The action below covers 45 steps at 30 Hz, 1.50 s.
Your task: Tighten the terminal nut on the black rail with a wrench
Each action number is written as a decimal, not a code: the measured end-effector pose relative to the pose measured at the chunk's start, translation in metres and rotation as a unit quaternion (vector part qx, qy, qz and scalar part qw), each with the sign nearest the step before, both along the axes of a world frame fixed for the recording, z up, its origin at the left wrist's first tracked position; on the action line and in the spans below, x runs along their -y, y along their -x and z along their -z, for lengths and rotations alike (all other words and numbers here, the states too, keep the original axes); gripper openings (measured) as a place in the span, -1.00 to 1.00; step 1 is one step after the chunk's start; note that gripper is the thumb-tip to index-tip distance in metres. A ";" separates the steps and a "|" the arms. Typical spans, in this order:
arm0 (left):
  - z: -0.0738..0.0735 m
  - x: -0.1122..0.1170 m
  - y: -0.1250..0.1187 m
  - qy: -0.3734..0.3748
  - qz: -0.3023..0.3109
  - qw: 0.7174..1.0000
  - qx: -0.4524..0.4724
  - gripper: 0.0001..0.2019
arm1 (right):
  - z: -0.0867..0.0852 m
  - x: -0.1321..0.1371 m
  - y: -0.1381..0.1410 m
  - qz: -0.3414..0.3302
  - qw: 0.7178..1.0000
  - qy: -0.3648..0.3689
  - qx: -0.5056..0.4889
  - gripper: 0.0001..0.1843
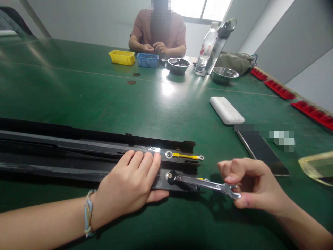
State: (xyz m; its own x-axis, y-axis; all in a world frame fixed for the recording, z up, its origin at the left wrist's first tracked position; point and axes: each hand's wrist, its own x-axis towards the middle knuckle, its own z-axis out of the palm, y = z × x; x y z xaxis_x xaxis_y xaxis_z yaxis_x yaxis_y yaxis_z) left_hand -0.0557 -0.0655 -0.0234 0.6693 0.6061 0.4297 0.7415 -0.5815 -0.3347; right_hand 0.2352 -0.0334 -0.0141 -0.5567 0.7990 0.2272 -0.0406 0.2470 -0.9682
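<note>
A long black rail (65, 152) lies across the green table (104, 100) in front of me. My left hand (130, 184) rests flat on its right part, fingers together and stretched out. My right hand (249, 185) pinches the open end of a silver wrench (203, 182). The wrench's ring end sits on a bolt (170, 176) at the rail's near right end. A short yellow cable with metal ring lugs (185, 156) lies on the rail's far strip.
A white power bank (226, 110) and a dark phone (262, 149) lie to the right. A person sits across the table behind yellow (122, 57) and blue (147, 60) bins, two steel bowls (225, 74) and bottles (206, 48). Red trays (279, 90) line the right edge.
</note>
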 end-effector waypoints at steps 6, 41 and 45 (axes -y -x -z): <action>0.001 0.000 -0.001 -0.001 0.000 1.000 0.003 -0.31 | -0.003 0.006 0.003 -0.028 0.999 -0.013 0.022 -0.71; -0.011 0.005 -0.008 -0.009 -0.001 1.000 -0.010 -0.33 | -0.007 0.001 -0.011 0.012 0.999 0.037 0.003 -0.79; -0.016 0.009 -0.009 -0.012 -0.002 1.000 -0.011 -0.32 | -0.010 0.009 -0.011 -0.045 0.999 0.028 -0.007 -0.73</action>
State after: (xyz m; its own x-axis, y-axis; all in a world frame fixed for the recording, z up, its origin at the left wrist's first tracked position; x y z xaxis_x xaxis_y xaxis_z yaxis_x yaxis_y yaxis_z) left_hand -0.0468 -0.0748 -0.0069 0.6765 0.5989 0.4286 0.7360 -0.5704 -0.3647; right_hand 0.2459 -0.0423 -0.0037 -0.6233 0.7581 0.1920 -0.0738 0.1874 -0.9795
